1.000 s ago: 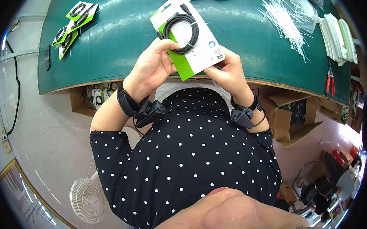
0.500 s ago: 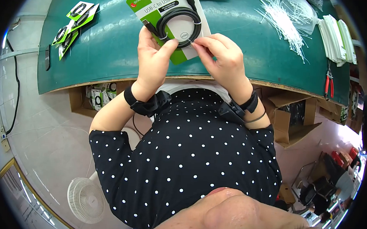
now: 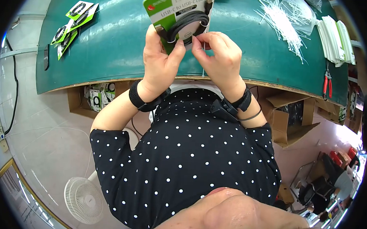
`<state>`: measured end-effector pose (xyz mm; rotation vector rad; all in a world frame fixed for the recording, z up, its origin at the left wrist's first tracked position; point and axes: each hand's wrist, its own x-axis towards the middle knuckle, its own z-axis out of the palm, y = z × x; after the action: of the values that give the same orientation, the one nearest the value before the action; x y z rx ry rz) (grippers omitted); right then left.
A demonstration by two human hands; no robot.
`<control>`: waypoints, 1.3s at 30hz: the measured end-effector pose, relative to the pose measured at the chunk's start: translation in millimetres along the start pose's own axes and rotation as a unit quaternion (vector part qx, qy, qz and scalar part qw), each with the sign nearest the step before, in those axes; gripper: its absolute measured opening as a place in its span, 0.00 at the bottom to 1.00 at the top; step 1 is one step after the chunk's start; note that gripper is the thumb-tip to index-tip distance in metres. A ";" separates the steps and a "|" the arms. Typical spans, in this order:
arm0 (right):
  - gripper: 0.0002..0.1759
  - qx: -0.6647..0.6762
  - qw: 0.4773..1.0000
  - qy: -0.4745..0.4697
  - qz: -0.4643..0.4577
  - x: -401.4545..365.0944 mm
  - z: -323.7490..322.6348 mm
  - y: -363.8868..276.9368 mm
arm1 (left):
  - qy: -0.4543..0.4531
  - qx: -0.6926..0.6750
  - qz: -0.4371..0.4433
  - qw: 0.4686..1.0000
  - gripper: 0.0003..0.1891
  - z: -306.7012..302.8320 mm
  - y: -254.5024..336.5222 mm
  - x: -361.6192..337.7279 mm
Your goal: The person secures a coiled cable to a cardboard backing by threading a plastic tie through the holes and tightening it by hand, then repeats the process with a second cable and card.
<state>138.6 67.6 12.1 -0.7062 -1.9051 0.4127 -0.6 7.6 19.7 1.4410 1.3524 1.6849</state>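
Note:
My left hand (image 3: 160,66) grips the lower left of a green and white cardboard card (image 3: 157,6) printed "USB-C to USB-C cable", its thumb at the front. A coiled black USB-C cable (image 3: 180,23) lies against the card, bound at the sides by white ties. At the coil's lower right, my right hand (image 3: 222,57) is closed in a pinch beside the card. Below those fingers hangs a thin white cable tie (image 3: 203,69); where it passes through the pinch is hidden.
Several carded cables (image 3: 76,22) lie on the green table (image 3: 113,42) at the left. Loose white cable ties (image 3: 283,26), a stack of pale cards (image 3: 332,41) and red-handled cutters (image 3: 327,84) are at the right. Open cardboard boxes (image 3: 282,123) stand below the table edge.
The card has shifted right and up and tilted, so its face is seen more obliquely. Both hands have moved closer together, and the white tie end now shows below my right fingers.

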 end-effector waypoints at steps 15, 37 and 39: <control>0.12 0.368 0.857 -0.140 0.334 -12.5 -20.5 32.9 | 0.019 -0.337 -0.358 0.870 0.21 -28.3 19.1 26.1; 0.09 0.392 0.864 -0.198 0.246 -20.8 -15.2 24.3 | -0.009 -0.395 -0.429 0.812 0.17 -33.2 5.6 21.7; 0.09 0.393 0.865 -0.195 0.244 -20.5 -16.2 24.1 | -0.007 -0.400 -0.432 0.809 0.17 -34.3 5.4 21.7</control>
<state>166.5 72.6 -9.2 -0.5492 -1.6606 1.6514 -37.8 13.0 35.9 0.2502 0.8552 1.3032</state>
